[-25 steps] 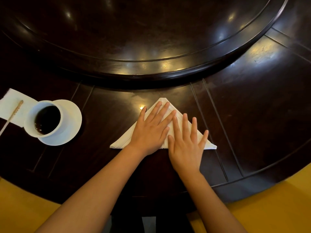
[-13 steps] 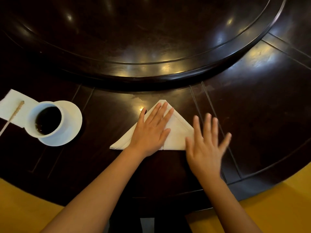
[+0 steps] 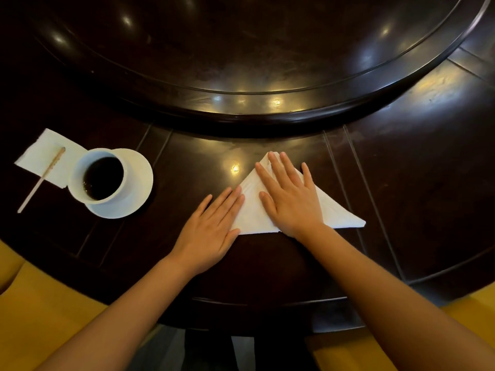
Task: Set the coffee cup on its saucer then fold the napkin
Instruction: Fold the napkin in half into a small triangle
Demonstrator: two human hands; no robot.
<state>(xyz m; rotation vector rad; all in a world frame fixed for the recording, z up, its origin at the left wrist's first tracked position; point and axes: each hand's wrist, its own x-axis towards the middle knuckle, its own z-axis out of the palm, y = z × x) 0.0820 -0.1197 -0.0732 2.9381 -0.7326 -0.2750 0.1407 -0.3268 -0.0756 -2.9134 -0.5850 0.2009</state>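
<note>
**Both hands flat on the folded napkin**

The right hand (image 3: 290, 199) lies spread, fingers straight, on the white triangular napkin (image 3: 334, 212). The left hand (image 3: 211, 228) is flat too, its fingertips over the napkin's left edge; neither grips anything. To the left, the coffee cup (image 3: 100, 178) sits on its saucer (image 3: 139, 180). The dark glossy bench (image 3: 415, 170) carries a raised round centre.

likely restaurant: dark round table (image 3: 428, 162), raised turntable (image 3: 241, 62).
</note>
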